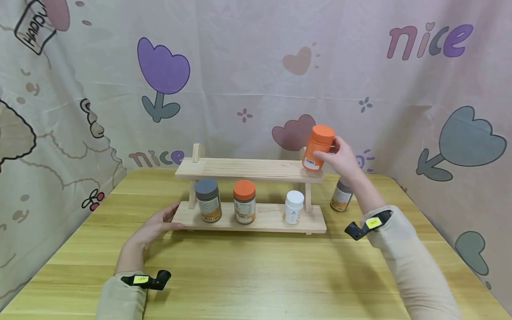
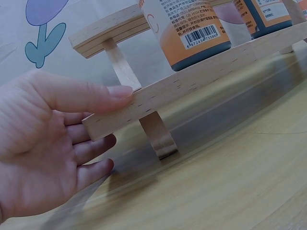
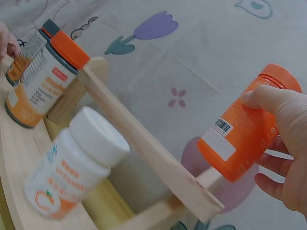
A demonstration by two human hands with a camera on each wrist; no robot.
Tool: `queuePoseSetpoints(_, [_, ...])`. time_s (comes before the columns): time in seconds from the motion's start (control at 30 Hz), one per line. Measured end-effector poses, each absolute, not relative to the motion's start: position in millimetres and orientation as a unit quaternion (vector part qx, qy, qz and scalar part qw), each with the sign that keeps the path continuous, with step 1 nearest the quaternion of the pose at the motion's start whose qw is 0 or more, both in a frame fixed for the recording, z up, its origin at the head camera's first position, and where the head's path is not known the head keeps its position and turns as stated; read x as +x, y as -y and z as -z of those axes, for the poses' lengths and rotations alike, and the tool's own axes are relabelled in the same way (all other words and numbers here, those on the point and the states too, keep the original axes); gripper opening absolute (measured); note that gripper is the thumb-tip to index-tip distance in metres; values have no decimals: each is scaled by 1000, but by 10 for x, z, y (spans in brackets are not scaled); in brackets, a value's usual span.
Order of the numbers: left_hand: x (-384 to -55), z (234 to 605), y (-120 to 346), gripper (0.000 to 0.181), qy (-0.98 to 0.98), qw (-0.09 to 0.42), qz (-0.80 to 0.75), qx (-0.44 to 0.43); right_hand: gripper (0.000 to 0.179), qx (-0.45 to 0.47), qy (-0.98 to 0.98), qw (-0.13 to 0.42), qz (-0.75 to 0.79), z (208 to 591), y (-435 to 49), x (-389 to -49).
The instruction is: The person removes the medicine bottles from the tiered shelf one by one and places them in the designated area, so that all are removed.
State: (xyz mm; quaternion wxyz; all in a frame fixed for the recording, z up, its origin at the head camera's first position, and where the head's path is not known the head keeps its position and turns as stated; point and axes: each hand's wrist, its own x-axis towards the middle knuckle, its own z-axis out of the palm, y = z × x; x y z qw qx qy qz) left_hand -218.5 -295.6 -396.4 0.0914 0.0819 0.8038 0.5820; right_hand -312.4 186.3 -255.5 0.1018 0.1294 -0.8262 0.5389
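Observation:
A two-tier wooden rack [image 1: 252, 169] stands on the table. My left hand [image 1: 154, 226] grips the left end of its lower shelf [image 2: 158, 93], with the thumb on top and the other fingers beneath. An orange bottle [image 1: 318, 149] with an orange lid is held between the thumb and fingers of my right hand [image 1: 345, 159]. It is slightly tilted at the right end of the upper shelf; the right wrist view shows its base apart from the board. On the lower shelf stand a grey-lidded bottle [image 1: 209, 202], an orange-lidded dark bottle [image 1: 245, 204] and a white bottle [image 1: 294, 208].
Another grey-lidded bottle [image 1: 341, 195] stands on the wooden table [image 1: 256, 275] to the right of the rack, partly hidden by my right arm. Behind the table hangs a patterned cloth [image 1: 240, 66]. Small black cameras are strapped to both wrists.

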Motion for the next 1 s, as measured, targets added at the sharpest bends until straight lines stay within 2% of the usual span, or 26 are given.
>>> queuePoseSetpoints(0.2, [-2214,3987,2977,90,-800,88,-588,82,66,108,821,106,-550,2581,-2066,-3084])
queuePoseSetpoints(0.53, [-2207,3974,2966,90,-796,90,-593,78,61,78,841,152,-513,2645,-2479,-3028])
queuePoseSetpoints(1.0, [-2196,3967,2943,90,-792,96,-598,82,68,21,861,173,-478,2840,-3025,-2926])
